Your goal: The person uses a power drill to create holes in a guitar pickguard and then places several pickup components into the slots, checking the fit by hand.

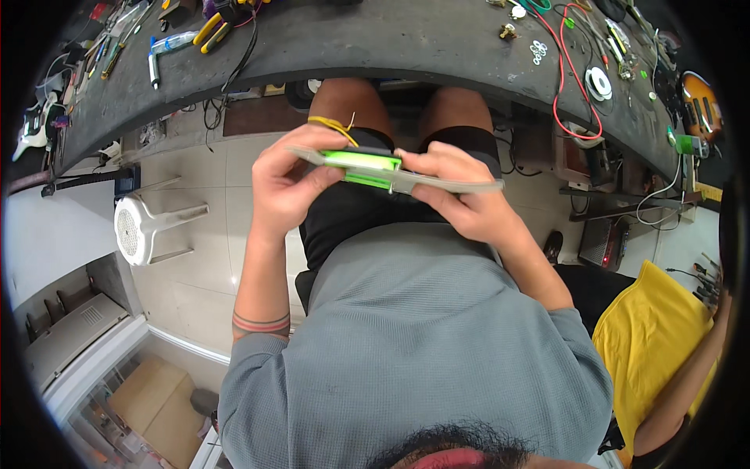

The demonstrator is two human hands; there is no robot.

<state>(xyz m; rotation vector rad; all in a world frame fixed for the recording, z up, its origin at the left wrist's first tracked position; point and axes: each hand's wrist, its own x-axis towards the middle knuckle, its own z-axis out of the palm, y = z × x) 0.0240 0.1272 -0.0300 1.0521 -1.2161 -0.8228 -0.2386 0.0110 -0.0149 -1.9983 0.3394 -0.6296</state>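
Above my lap, both hands hold a thin flat grey piece with a bright green middle section [363,161], seen nearly edge-on; I cannot make out its exact kind. My left hand [293,180] pinches its left end between thumb and fingers. Its right side lies in the grip of my right hand [465,191], thumb below and fingers above, and a narrow grey end sticks out past them. Thin yellow wire [334,125] loops over the fingers of my left hand and runs down to the piece. The face turned away from me is hidden.
A dark workbench [375,47] curves across the front. On it lie yellow-handled pliers [211,33], a glue-gun-like blue and white tool [162,53], red cable [557,94] and a white spool [598,83]. A white stool [134,230] stands left; a person in yellow [648,328] sits right.
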